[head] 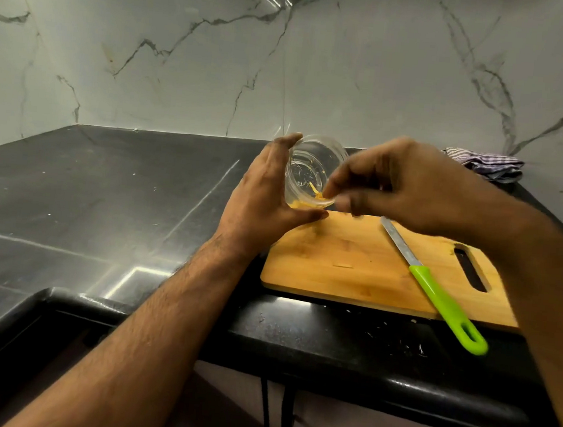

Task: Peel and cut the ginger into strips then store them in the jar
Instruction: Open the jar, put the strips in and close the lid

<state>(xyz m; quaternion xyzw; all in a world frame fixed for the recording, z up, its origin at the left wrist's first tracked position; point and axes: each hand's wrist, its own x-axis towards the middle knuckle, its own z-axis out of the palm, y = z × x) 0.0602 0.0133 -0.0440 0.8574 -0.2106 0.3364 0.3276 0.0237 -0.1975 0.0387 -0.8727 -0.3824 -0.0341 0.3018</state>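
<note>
Nearest the viewer, the dark polished stone bench [297, 325] carries a rectangular bamboo cutting board [348, 257] with a slotted handle. A slim steel-bladed knife with a lime-green plastic handle [444, 298] lies diagonally across the board, its handle overhanging the near edge toward 5 o'clock, touched by neither hand.

At the board's 11 o'clock corner the left hand [260, 204] cradles a small clear round jar [311, 171], tilted so its mouth faces the viewer, thumb under the lower wall and fingers curved round the far side. A few thin yellow ginger strips [316, 196] lie against the jar's lower inside wall.

The right hand [403, 183], blurred, reaches to the jar's rim from 3 o'clock with fingertips bunched; whether they pinch a strip cannot be told.

The strips look light, limp and moist, likely to cling to skin, so a fingertip pinch suits them. The jar looks smooth and possibly slippery; gripping round its wall appears safest.

A striped grey-purple cloth [484, 164] sits at 2 o'clock against the marble-patterned wall [186, 49].
</note>
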